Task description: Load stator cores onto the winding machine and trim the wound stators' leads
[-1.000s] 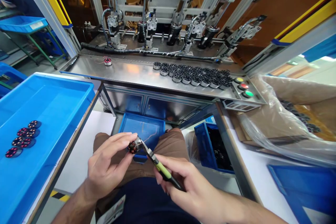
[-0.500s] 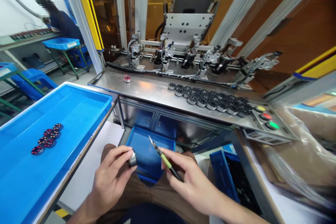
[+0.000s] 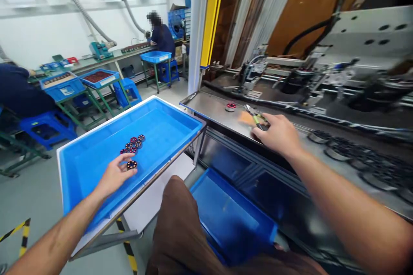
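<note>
My left hand (image 3: 115, 173) is closed around the side of a small round motor stator (image 3: 131, 165) with dark slots and copper-coloured spots. It is held over the blue tray (image 3: 167, 125), just in front of a cluster of similar stators (image 3: 133, 144). Reaching across the steel bench, my right hand (image 3: 279, 134) grips cutting pliers (image 3: 256, 117) with green and black handles. Their metal tips point toward a lone stator with a red top (image 3: 230, 107), with a gap between them. Fingers partly cover the handles.
Black-topped round parts (image 3: 338, 148) fill the bench's right side. Behind them stand machine fixtures (image 3: 254, 71) and a yellow post (image 3: 213, 17). A blue bin (image 3: 232, 210) sits low by my knees. Two people (image 3: 163, 36) (image 3: 22, 88) sit at the far left benches.
My view has swung left. My left hand has carried the stator from above my lap to the tray. My right hand has moved the pliers forward over the bench.
</note>
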Tool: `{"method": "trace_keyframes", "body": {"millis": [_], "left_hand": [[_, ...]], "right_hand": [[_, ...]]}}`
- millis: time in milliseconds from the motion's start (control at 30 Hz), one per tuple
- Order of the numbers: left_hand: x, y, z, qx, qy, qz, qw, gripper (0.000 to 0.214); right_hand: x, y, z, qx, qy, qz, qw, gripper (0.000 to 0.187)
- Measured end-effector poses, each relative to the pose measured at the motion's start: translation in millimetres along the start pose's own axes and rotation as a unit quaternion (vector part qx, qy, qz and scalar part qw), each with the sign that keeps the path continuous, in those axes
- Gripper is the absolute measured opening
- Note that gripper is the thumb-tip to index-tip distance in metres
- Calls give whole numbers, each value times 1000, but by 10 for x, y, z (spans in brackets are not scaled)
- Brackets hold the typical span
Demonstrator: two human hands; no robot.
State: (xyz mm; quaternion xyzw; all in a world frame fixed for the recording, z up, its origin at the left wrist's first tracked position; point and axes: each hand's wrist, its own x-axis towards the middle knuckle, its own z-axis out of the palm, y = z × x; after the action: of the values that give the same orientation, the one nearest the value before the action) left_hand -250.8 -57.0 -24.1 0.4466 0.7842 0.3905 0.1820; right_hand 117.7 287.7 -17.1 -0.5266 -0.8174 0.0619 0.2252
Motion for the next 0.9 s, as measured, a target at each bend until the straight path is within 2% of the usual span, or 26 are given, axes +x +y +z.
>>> {"method": "trace_keyframes", "body": {"millis": [167, 300, 567, 767, 833, 900], "left_hand": [[520, -335, 217, 126, -24, 73, 989, 40], [692, -488, 316, 205, -24, 97, 974, 36], [507, -638, -77, 319, -11, 77, 944, 36], [586, -705, -233, 365, -4, 91, 926, 38], [638, -619, -265, 371, 1, 109, 922, 40], [738, -389, -250, 365, 9, 142, 920, 47]], "right_hand": [[1, 4, 27, -37, -23, 6, 999, 49], [-8, 12, -5, -46, -34, -4, 998, 44], [10, 43, 24, -40, -34, 3, 999, 42], [43, 90, 92, -30, -15, 12, 999, 40], [43, 84, 95, -26, -7, 11, 1000, 40], [45, 65, 88, -20, 2, 9, 1000, 40]]}}
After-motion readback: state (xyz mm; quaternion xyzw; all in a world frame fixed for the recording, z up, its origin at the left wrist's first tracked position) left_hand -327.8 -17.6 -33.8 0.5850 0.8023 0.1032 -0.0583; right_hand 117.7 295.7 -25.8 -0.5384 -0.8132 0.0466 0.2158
